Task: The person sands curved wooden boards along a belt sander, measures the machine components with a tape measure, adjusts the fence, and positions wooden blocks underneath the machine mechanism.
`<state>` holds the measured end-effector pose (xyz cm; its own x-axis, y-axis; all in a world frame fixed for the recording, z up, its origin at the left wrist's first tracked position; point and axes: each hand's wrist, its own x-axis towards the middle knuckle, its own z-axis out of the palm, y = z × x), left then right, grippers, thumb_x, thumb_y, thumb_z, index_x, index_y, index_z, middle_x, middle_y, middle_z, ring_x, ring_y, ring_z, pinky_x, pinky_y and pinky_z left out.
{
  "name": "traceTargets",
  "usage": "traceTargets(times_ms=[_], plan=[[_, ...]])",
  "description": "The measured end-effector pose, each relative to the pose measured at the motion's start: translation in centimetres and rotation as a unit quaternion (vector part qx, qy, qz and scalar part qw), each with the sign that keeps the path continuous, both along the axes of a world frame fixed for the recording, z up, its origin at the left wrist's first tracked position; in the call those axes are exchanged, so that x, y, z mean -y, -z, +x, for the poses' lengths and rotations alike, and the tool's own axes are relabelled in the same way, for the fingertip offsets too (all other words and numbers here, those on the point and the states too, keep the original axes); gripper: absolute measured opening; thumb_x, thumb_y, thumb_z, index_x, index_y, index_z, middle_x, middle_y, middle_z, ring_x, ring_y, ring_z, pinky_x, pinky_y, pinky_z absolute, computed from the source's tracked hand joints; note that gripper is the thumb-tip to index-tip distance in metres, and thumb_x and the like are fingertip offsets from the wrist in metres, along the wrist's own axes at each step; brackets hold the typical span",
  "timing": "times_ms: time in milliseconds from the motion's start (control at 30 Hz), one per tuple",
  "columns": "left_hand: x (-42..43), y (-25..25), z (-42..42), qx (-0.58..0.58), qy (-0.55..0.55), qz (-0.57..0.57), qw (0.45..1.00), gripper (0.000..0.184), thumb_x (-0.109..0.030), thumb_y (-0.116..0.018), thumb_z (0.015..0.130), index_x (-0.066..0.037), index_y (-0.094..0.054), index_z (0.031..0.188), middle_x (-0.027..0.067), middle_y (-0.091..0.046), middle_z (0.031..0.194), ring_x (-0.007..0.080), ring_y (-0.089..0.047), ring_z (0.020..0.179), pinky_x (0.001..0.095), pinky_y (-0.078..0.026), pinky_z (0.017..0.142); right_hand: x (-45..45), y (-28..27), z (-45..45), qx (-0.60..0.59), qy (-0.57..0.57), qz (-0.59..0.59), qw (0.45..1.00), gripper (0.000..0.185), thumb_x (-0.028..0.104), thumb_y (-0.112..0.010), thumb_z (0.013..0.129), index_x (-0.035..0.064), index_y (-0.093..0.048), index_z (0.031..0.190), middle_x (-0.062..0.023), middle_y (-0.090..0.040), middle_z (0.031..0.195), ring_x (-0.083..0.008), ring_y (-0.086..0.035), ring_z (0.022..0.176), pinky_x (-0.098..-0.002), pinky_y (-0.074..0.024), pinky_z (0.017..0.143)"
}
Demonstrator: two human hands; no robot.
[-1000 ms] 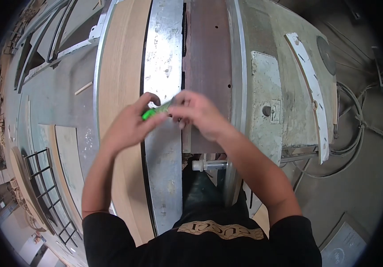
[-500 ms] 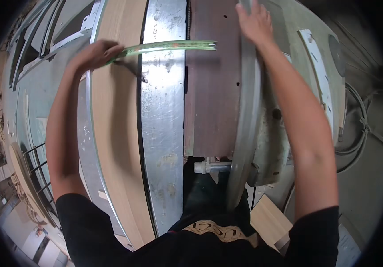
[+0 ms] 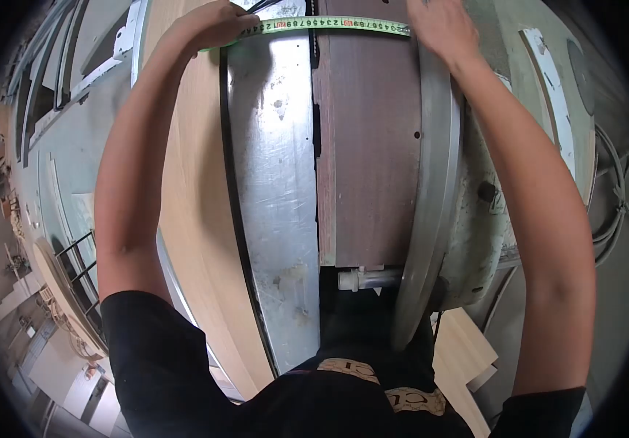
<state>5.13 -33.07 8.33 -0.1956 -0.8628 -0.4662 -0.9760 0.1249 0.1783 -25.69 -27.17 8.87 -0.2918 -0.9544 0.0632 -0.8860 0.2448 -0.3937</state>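
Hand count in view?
2. Left hand: holding the green tape measure, above the light wood-grain board. Right hand: at the tape's other end, by the brown board, cut off by the frame's top. No other hands show.

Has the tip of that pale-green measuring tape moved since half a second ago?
Yes, rightward. The measuring tape ended over the middle of the reddish-brown board; now its tip is at that board's right edge, beside the right hand.

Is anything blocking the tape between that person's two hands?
Nothing visible: the tape runs unobstructed from the left hand to the right hand, across the metal strip and brown board.
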Motion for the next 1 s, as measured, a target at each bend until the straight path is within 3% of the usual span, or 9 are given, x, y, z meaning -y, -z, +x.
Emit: traceTargets(times_ms=[67,500,600,667,733,767,833,900,1000], plan=[[0.0,-0.8,-0.7,0.021,0.035,0.010,0.999,0.049,-0.051,-0.058,0.095,-0.008,-0.077,0.108,0.0223,-0.074,0.097,0.0339,-0.072,0.089,0.0464,-0.054,0.082,-0.1,0.1,0.0,-0.001,-0.003,0.004,1.000,0.097,0.070,-0.039,0.099,-0.0048,-0.026,0.159,-0.0310,-0.040,0.156,-0.0441,-0.041,0.144,-0.0488,-0.0325,0.120],[-0.1,0.8,-0.4,0.064,0.059,-0.046,0.995,0.040,-0.039,-0.056,0.100,-0.006,-0.077,0.108,0.0196,-0.074,0.097,0.0339,-0.071,0.089,0.0455,-0.054,0.079,0.1,0.5,-0.4,-0.003,-0.012,-0.008,1.000,0.097,0.070,-0.039,0.100,-0.0051,-0.026,0.159,-0.0315,-0.041,0.155,-0.0436,-0.042,0.144,-0.0484,-0.0341,0.119],[0.9,2.4,2.6,-0.218,0.238,-0.071,0.944,0.040,-0.039,-0.057,0.100,-0.007,-0.077,0.109,0.0183,-0.074,0.099,0.0330,-0.071,0.090,0.0453,-0.054,0.079,-0.1,0.7,0.0,0.003,-0.017,-0.017,1.000,0.096,0.069,-0.038,0.100,-0.0061,-0.026,0.159,-0.0328,-0.042,0.154,-0.0446,-0.043,0.143,-0.0478,-0.0345,0.119],[3.4,5.3,0.9,-0.018,0.130,-0.013,0.991,0.040,-0.040,-0.056,0.100,-0.007,-0.077,0.110,0.0177,-0.075,0.099,0.0327,-0.071,0.092,0.0449,-0.054,0.079,-0.3,0.2,0.2,-0.005,-0.007,-0.019,1.000,0.095,0.068,-0.039,0.101,-0.0061,-0.026,0.159,-0.0332,-0.043,0.153,-0.0455,-0.043,0.142,-0.0477,-0.0346,0.119],[2.6,4.2,0.6,0.083,0.073,0.014,0.994,0.040,-0.040,-0.056,0.100,-0.007,-0.077,0.110,0.0174,-0.075,0.100,0.0326,-0.072,0.093,0.0448,-0.054,0.079,-0.2,0.0,0.0,-0.008,-0.006,-0.013,1.000,0.094,0.067,-0.040,0.101,-0.0060,-0.026,0.159,-0.0334,-0.043,0.153,-0.0457,-0.043,0.142,-0.0479,-0.0346,0.119],[1.1,3.1,2.2,-0.077,0.152,-0.037,0.985,0.040,-0.040,-0.056,0.100,-0.007,-0.077,0.110,0.0180,-0.075,0.100,0.0329,-0.072,0.093,0.0449,-0.054,0.079,-0.2,0.0,0.1,-0.010,-0.009,-0.004,1.000,0.094,0.067,-0.040,0.101,-0.0060,-0.025,0.159,-0.0336,-0.043,0.153,-0.0459,-0.043,0.142,-0.0481,-0.0347,0.118],[-0.1,0.9,1.6,-0.233,0.226,-0.087,0.942,0.041,-0.041,-0.056,0.100,-0.006,-0.077,0.109,0.0185,-0.075,0.100,0.0333,-0.072,0.093,0.0451,-0.054,0.080,-0.1,0.2,0.0,-0.006,-0.014,-0.003,1.000,0.094,0.066,-0.041,0.101,-0.0058,-0.025,0.159,-0.0338,-0.042,0.153,-0.0459,-0.043,0.142,-0.0484,-0.0347,0.118],[0.1,0.4,-2.0,0.092,0.075,-0.015,0.993,0.042,-0.040,-0.056,0.100,-0.005,-0.077,0.108,0.0195,-0.075,0.100,0.0339,-0.071,0.093,0.0455,-0.054,0.081,-0.1,0.2,-0.1,-0.005,-0.017,-0.003,1.000,0.094,0.066,-0.042,0.101,-0.0056,-0.025,0.159,-0.0340,-0.042,0.153,-0.0459,-0.044,0.142,-0.0486,-0.0348,0.118],[0.1,0.5,-2.0,0.079,0.066,-0.014,0.995,0.043,-0.040,-0.055,0.100,-0.004,-0.077,0.108,0.0205,-0.075,0.100,0.0349,-0.071,0.093,0.0460,-0.054,0.081,-0.2,0.0,0.1,-0.008,-0.010,-0.003,1.000,0.093,0.066,-0.042,0.101,-0.0058,-0.026,0.158,-0.0342,-0.042,0.153,-0.0459,-0.044,0.142,-0.0484,-0.0350,0.118]])
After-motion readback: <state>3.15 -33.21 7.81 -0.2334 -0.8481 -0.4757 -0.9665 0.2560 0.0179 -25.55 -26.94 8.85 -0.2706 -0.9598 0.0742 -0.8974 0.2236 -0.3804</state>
